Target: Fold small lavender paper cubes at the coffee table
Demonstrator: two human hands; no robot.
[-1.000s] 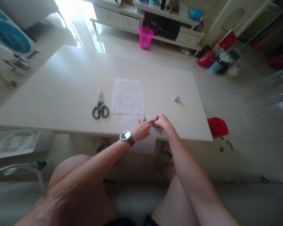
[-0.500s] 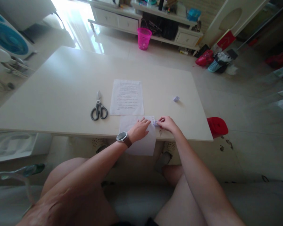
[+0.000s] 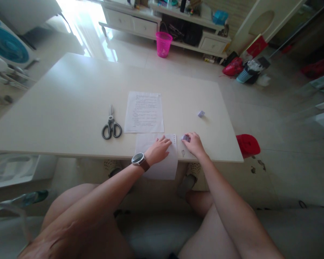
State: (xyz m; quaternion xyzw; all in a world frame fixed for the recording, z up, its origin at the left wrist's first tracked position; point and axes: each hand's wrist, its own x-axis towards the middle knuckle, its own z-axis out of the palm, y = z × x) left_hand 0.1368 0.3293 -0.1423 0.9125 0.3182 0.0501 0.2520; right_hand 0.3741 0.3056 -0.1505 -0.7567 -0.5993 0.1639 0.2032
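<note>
Paper (image 3: 162, 169) overhangs near edge of table (image 3: 70, 118).

Light: hard daylight pours in at the far left and glares off the floor (image 3: 83, 28).
Floor: pale, glossy tiles.
Centre: a broad cream table (image 3: 56, 108).
Far wall: a low white cabinet (image 3: 140, 25) with drawers; a pink wastebasket (image 3: 163, 44) stands just before it.
Left: a blue-bladed fan (image 3: 5, 46).
Right: a red bag (image 3: 233, 67) and a teal basket (image 3: 244, 76) near a white arched panel (image 3: 261, 21).
</note>
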